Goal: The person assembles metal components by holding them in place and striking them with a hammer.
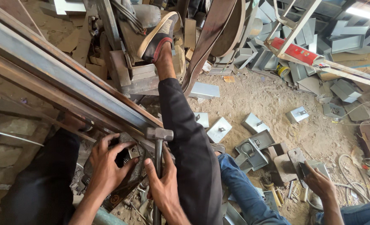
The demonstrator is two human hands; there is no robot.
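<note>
Our left hand (pixel 107 164) lies flat with fingers spread over a dark metal block (pixel 126 171), the fingertips curling over its upper edge and pressing it down against the surface below; it grips nothing, only bears on the piece. Just right of it our right hand (pixel 164 187) is wrapped tight around the dark handle of a hammer (pixel 159 141), fingers and thumb closed on the shaft. The hammer stands nearly upright, its grey steel head above the right hand and level with the upper edge of the block, just beside the left fingertips.

Above both hands a long steel beam (pixel 68 83) runs on a slant, from far up-left down to a point just above the hammer head. Immediately right of the right hand our leg in a dark trouser (pixel 185 137) stretches away from us, the foot in a sandal (pixel 160 35) braced on metal parts (pixel 130 75) stacked well above the hands.

Further right, beyond the leg, a knee in blue jeans (pixel 239 183) belongs to another person, whose hand (pixel 318 181) rests on the floor well apart from ours, touching a dark flat piece. Between that hand and our leg, several grey folded metal brackets (pixel 251 143) lie scattered on the sandy floor (pixel 255 96). Far up-right a red bar (pixel 295 50) sits in a pale metal frame among more grey offcuts.
</note>
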